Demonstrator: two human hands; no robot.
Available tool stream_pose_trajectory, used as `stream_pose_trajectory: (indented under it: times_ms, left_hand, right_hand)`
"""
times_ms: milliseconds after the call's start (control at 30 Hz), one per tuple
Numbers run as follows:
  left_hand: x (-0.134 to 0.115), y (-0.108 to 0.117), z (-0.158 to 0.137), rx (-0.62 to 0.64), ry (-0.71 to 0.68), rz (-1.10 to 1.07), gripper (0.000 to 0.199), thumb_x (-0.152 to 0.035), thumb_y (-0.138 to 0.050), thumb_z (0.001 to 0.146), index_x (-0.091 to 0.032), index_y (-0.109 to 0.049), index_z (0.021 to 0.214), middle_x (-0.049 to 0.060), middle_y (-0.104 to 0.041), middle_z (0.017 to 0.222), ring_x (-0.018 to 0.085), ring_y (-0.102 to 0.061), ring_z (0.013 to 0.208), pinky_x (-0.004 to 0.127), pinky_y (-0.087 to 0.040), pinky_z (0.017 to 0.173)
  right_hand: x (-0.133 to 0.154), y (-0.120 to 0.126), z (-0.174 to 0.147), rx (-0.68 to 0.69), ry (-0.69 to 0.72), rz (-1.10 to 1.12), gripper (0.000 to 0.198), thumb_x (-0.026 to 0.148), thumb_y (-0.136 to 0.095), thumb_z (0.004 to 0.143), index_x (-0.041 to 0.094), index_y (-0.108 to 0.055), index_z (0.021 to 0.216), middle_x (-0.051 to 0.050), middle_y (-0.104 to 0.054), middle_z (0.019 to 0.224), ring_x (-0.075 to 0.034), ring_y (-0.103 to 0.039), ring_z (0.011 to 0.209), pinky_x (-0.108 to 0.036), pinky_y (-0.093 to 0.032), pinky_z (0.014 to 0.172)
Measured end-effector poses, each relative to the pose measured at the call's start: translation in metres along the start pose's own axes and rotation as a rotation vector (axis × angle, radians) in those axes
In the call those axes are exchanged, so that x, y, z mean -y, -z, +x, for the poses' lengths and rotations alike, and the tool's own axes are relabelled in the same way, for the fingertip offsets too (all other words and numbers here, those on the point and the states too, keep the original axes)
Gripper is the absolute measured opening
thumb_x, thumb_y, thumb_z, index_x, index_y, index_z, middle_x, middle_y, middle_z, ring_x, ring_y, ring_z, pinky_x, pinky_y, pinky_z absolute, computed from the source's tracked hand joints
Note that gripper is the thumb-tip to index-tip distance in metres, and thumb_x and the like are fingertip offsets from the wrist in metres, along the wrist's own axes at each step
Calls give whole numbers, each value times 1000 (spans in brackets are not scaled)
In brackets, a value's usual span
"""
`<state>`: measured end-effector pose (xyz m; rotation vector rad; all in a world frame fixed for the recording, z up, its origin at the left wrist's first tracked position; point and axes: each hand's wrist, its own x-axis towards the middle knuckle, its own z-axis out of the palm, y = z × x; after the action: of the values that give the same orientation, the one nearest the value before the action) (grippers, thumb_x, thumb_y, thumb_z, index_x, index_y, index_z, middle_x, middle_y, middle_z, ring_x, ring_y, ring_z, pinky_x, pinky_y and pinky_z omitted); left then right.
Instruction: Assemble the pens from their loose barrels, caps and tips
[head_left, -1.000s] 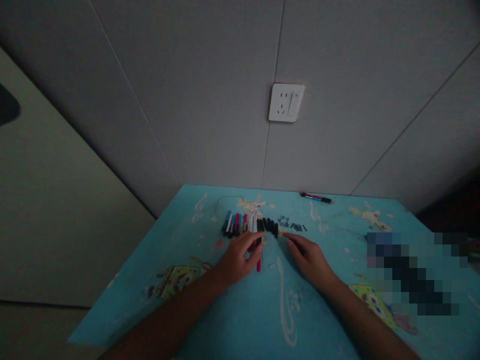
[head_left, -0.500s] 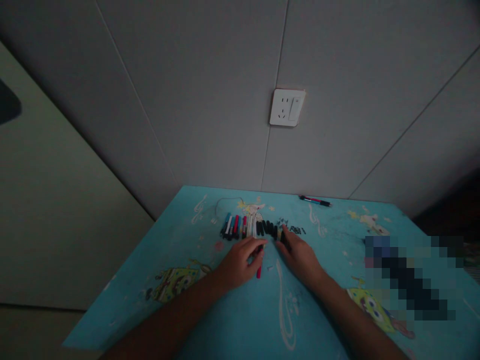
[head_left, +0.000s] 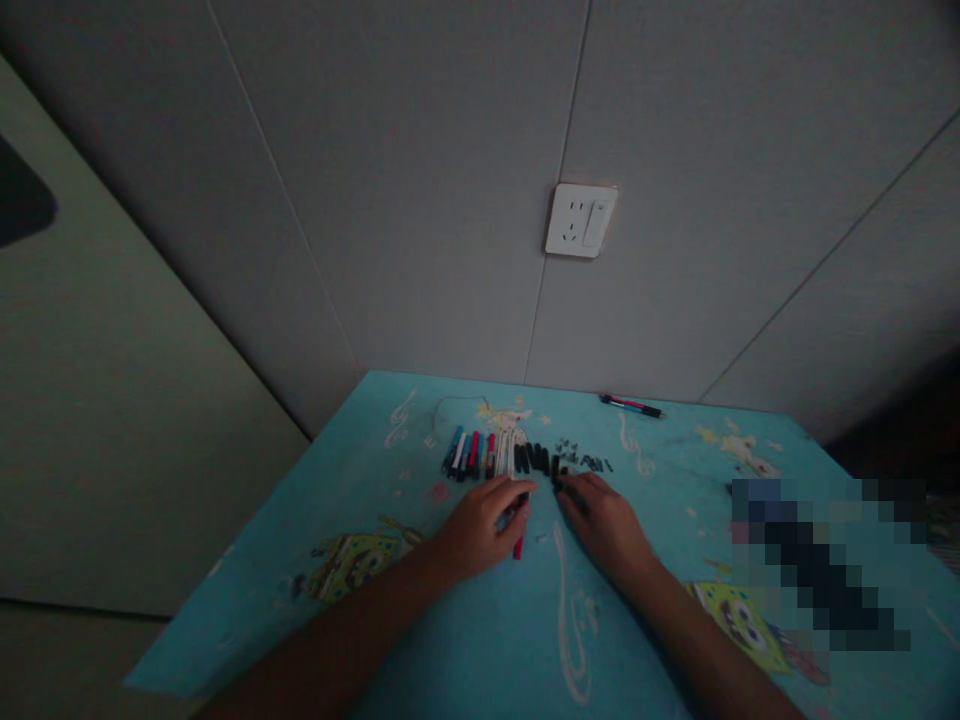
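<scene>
My left hand (head_left: 487, 525) is closed, with thumb and index finger pinching a marker whose red end (head_left: 518, 548) sticks out below toward me; its upper part is mostly hidden by the fingers. To the right, my right hand (head_left: 606, 518) rests on the table with fingers curled and a dark gap between thumb and index finger. Its fingertips are beside the last black cap (head_left: 556, 467) in a row of black caps (head_left: 534, 457). Left of these lie thin white sticks (head_left: 505, 453), then coloured marker barrels (head_left: 469, 455).
Small dark bits (head_left: 589, 462) lie beyond my right hand. Pens (head_left: 631, 406) rest near the back edge of the blue patterned table (head_left: 465, 640). A wall with a white socket (head_left: 582, 220) stands behind. A blurred-out patch (head_left: 821, 565) covers the right side.
My right hand has drawn back slightly from the end of the cap row, leaving the last black cap more visible. My left hand stays in place with the red marker.
</scene>
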<state>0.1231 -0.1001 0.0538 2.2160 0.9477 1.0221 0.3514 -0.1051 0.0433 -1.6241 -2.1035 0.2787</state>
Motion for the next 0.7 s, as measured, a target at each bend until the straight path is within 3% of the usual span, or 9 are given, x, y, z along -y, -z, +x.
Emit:
stream_pose_trajectory:
  times_ms: [200,700]
  left_hand:
    - [-2,1,0,-4,1,2,30,-17,-49,92,-19,-59,120,9,-64,100,18,-62,92,32,-51,84]
    - [2,-4,-1,-27,5,-6,31,-19,-50,91,-19,-56,122,6,-64,94,15,-60,82,28,-50,79]
  right_hand:
    - [6,-1,1,-1,22,-55,30,32,-46,96,26,-62,121,-7,-63,115,-20,-67,92,-32,-53,85]
    - [8,-6,6,-12,14,-110,28,28,-42,98,28,-60,120,-5,-63,119,-19,-69,92,-31,-55,80]
